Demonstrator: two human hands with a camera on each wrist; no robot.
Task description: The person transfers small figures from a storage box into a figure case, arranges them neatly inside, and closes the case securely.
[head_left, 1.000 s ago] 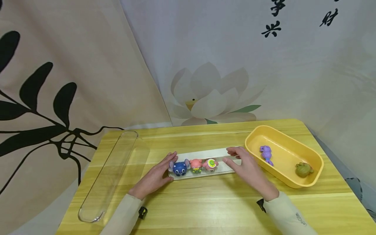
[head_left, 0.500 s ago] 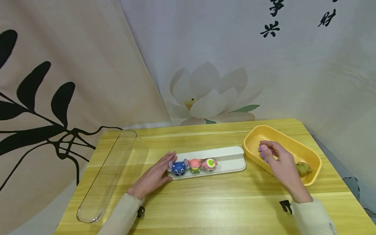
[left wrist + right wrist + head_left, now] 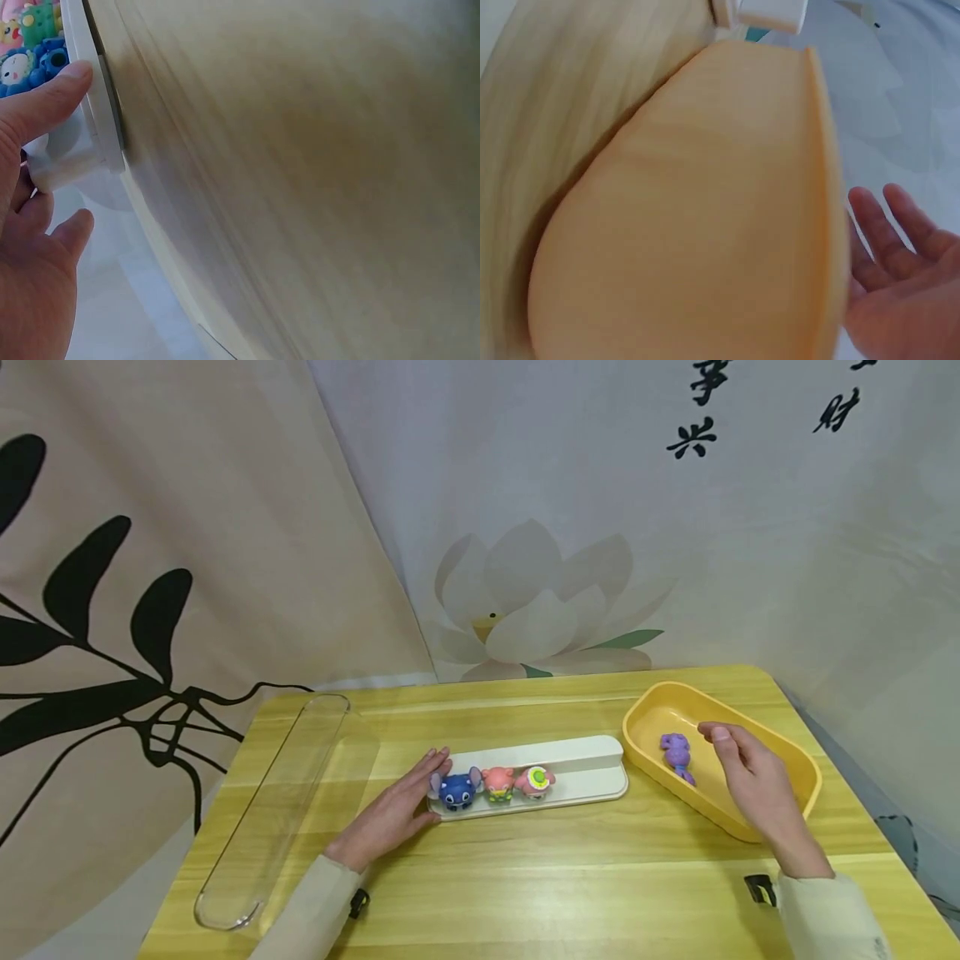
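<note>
My left hand holds the left end of a long white tray, thumb at its front edge and fingers round the end. In the tray's left half stand a blue big-eared figurine, a pink one and another pink one with a green and white round top. My right hand hovers over the yellow basin, fingers loosely bent, nothing visible between them. Inside the basin lies a purple figurine, left of that hand. The green figurine is hidden behind the hand.
A clear plastic cover lies along the left side of the wooden table. Behind the table hangs a printed cloth. The basin's raised wall stands beside the right hand in the right wrist view.
My right hand has moved from the tray's right end to the basin, first over the purple figurine, then right, uncovering it and covering the green one. The left hand has stayed put.
</note>
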